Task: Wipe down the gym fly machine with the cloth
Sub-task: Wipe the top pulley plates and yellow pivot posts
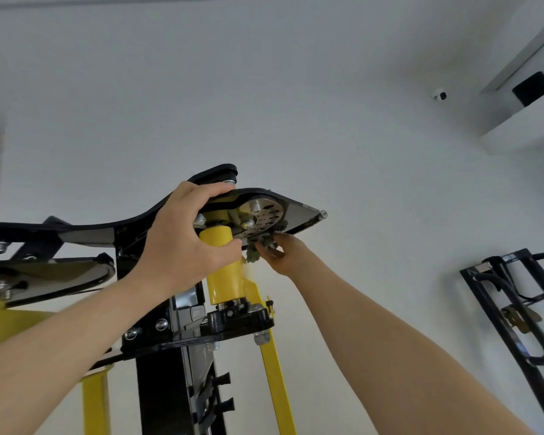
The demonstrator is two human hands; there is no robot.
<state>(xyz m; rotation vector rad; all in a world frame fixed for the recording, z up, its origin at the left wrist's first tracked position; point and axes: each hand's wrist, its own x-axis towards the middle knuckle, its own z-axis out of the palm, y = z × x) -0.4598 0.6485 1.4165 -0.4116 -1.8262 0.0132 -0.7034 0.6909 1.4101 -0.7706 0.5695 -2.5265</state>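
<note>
The top plate (107,226) of your fly machine (157,387) is glossy black painted metal, and the yellow sleeve (223,281) below it has a smooth, shiny paint coat. The perforated disc (266,213) and the bolts (260,337) are bare bright metal. Your cloth (253,254) looks matt, nubby and rough-textured.

The left hand (182,233) is gripping the edge of the fly machine's (157,356) black top plate (107,226), its thumb lying against the yellow cylinder (225,277) below. The right hand (277,254) is reaching up from beneath and pinching a bunched greenish cloth (256,251), pressing it against the underside by the perforated metal disc (264,215). A black rack (512,309) is hanging on the white wall (374,183) at right, well apart from the machine.
</note>
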